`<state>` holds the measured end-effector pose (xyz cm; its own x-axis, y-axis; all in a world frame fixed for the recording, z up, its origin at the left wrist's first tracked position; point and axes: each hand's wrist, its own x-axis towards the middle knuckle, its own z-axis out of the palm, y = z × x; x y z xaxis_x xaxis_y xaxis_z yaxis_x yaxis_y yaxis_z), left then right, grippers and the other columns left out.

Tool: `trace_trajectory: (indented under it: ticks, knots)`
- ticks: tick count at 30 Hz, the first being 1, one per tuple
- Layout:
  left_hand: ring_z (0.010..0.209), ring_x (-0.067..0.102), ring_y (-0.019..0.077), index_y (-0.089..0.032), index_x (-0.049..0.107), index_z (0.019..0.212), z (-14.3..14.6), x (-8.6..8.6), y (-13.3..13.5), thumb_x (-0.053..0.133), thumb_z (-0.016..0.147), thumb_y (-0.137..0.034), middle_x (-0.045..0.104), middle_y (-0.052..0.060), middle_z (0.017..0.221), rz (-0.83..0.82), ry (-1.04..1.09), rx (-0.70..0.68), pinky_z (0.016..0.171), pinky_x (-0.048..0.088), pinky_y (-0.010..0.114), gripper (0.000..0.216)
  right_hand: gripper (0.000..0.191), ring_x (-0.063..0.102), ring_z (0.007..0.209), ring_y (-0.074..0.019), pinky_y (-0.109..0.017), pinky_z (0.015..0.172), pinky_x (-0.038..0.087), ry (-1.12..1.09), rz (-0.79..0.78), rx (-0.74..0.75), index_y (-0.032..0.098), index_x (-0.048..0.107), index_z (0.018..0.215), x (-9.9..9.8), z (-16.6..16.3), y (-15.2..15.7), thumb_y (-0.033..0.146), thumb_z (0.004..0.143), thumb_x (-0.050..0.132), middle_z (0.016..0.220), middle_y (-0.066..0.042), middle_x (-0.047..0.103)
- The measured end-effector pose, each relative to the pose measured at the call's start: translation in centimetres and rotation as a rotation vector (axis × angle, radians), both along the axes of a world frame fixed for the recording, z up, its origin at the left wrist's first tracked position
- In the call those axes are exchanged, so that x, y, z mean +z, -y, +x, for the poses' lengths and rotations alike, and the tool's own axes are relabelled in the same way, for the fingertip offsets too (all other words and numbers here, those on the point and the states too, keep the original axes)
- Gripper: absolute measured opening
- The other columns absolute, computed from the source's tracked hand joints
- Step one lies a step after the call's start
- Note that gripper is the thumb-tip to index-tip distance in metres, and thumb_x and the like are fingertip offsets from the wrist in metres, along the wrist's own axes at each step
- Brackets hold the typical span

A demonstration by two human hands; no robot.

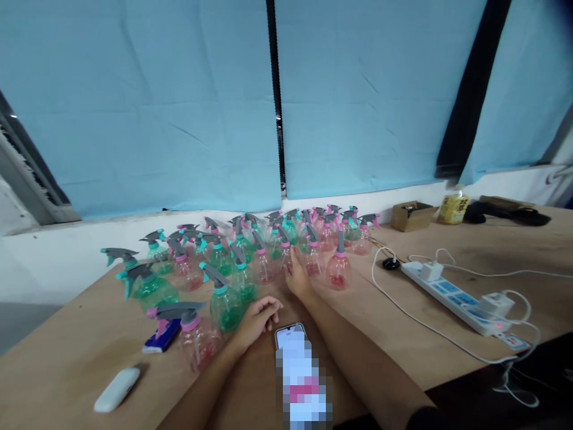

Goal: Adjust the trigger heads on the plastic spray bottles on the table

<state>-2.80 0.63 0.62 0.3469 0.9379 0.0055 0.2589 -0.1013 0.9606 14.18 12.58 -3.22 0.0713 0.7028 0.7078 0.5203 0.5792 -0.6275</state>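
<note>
My right hand point(298, 276) reaches in among the spray bottles, its fingers around the side of a clear pink spray bottle point(285, 254) with a grey trigger head. Part of that bottle is hidden by the hand. My left hand point(263, 313) hovers or rests near the table, fingers loosely bent and nothing in them. Just left of it stands a green spray bottle point(227, 307) with a teal collar. Another pink spray bottle point(339, 272) is upright to the right of my right hand. Between my forearms lies a phone point(286, 341) with its screen lit.
Many pink and green bottles stand close together toward the wall. At left are a pink bottle point(201, 343), a blue packet point(163, 337) and a white case point(117, 390). A power strip point(452, 295) with cables, a cardboard box point(412, 217) and a yellow-labelled bottle point(453, 207) are right.
</note>
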Motion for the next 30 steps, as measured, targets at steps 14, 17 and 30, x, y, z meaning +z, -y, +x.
trace_trajectory:
  ticks: [14,17,30]
  knots:
    - [0.046,0.048,0.0074,-0.016,0.064,0.089,-0.1,-0.1,-0.1,0.055,0.085,-0.050,0.058,-0.003,0.065,0.002,-0.009,-0.005,0.044,0.029,0.019,0.036,0.075,0.038,0.141,-0.0261,-0.043,0.112,0.038,0.020,-0.092,-0.090,0.007,0.021,0.153,-0.6,0.2,0.0,0.013,0.082,0.046,0.153,-0.019,0.036]
    - [0.046,0.047,0.0074,-0.016,0.064,0.089,-0.1,-0.2,-0.1,0.054,0.085,-0.050,0.057,-0.003,0.065,0.005,-0.008,-0.011,0.044,0.028,0.019,0.036,0.074,0.044,0.136,-0.0271,-0.043,0.111,0.038,-0.007,-0.096,-0.156,0.008,0.026,0.151,0.1,0.3,0.7,0.014,0.081,0.048,0.149,-0.019,0.042]
    - [0.046,0.047,0.0080,-0.017,0.064,0.087,0.2,0.7,0.3,0.056,0.081,-0.055,0.057,-0.003,0.063,-0.017,-0.029,0.013,0.044,0.027,0.020,0.039,0.060,0.040,0.129,-0.0308,-0.055,0.109,0.030,-0.198,0.196,-0.393,0.013,0.038,0.134,4.6,1.5,4.6,0.016,0.076,0.053,0.131,-0.019,0.045]
